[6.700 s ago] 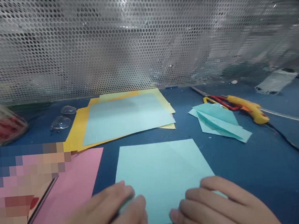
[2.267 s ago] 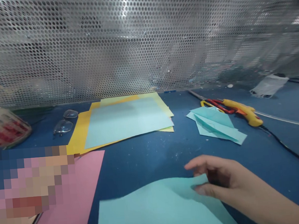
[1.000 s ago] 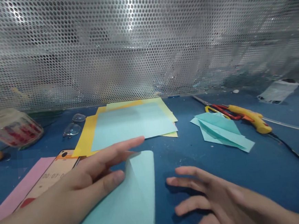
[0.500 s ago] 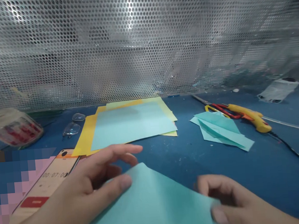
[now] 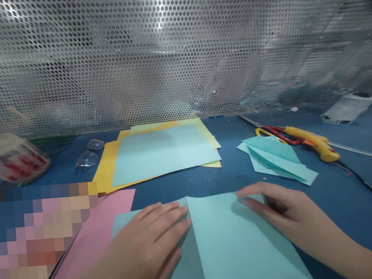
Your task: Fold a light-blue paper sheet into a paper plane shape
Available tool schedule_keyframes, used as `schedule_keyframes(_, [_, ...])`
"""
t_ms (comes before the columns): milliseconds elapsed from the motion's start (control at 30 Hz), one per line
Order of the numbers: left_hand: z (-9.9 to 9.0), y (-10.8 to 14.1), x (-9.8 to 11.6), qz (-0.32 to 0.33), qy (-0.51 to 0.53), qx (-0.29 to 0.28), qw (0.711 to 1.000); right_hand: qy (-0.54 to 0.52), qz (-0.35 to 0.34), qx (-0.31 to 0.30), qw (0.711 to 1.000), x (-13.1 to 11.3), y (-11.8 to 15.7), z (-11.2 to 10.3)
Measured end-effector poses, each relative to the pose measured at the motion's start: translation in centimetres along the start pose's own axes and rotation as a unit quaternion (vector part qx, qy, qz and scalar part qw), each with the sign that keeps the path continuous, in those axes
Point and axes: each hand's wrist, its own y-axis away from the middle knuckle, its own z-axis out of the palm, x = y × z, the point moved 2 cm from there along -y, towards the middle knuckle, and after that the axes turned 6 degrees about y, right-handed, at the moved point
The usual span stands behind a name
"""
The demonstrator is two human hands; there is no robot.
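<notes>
A light-blue sheet of paper [image 5: 226, 239] lies opened out in front of me, with a crease running down its middle. My left hand [image 5: 161, 231] rests flat on its left half, fingers stretched toward the crease. At the far right edge of the sheet, my right hand [image 5: 271, 206] has thumb and forefinger closed on the paper. Beyond it, on the right, lies a folded light-blue paper piece [image 5: 277, 158] with layered flaps. A pink sheet [image 5: 93, 232] shows beneath my left forearm.
Yellow, pale green and light-blue sheets [image 5: 161, 154] are stacked at the back. Scissors [image 5: 282, 134], a yellow glue gun [image 5: 311, 142] with its cord and a face mask [image 5: 347, 107] lie right. Glasses [image 5: 87, 158] and a round container [image 5: 13, 157] are left. A perforated metal panel [image 5: 179, 49] stands behind.
The sheet has been opened out from its folded state. My left hand has come down flat on it; my right hand has moved up to its far edge.
</notes>
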Motion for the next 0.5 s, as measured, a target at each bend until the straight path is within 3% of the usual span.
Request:
schedule_keyframes(133, [0.6, 0.9, 0.2, -0.043, 0.057, -0.041, 0.997, 0.019, -0.062, -0.008, 0.998, -0.3, 0.2, 0.7])
schedule_keyframes(233, [1.0, 1.4, 0.1, -0.11, 0.104, -0.012, 0.988, 0.038, -0.076, -0.009, 0.996, 0.0, 0.1, 0.6])
schedule_keyframes(333, [1.5, 1.3, 0.1, -0.143, 0.119, 0.013, 0.982, 0.064, -0.062, -0.01, 0.996, 0.1, 0.0, 0.3])
schedule_keyframes(500, [1.6, 0.8, 0.1, -0.145, 0.112, 0.02, 0.983, 0.106, -0.01, -0.024, 0.994, -0.1, 0.4, 0.0])
